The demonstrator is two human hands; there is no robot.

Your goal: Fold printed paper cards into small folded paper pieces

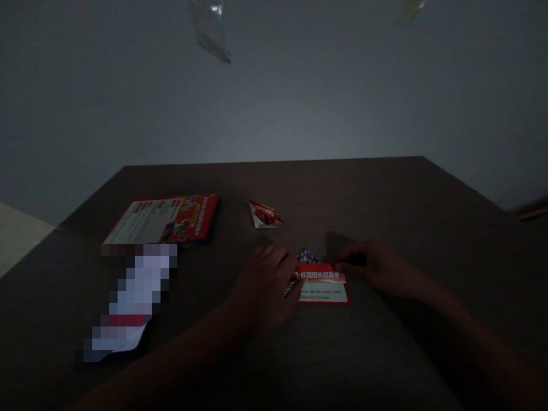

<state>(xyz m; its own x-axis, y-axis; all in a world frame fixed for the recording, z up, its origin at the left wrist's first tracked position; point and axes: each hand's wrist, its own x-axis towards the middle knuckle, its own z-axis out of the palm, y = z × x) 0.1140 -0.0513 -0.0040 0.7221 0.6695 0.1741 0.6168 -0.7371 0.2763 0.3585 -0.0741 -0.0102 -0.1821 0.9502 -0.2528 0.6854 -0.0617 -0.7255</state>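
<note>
A red and white printed flyer (324,293) lies on the table in front of me, with a red strip folded over its upper part and a dark patterned piece standing up behind the fold. My left hand (272,282) covers its left end, the thumb and curled fingers closed on the paper. At the top right corner, my right hand (377,267) pinches the folded edge between thumb and fingers. Beyond my left hand sits a small folded paper piece (265,216) in the same red print, pointed at its ends.
A stack of red and white flyers (188,220) lies at the left of the dark wooden table (342,194). Nearer me is a bright, pixelated phone-like object (137,297). A grey wall stands behind the table, with a clear plastic piece (210,28) on it.
</note>
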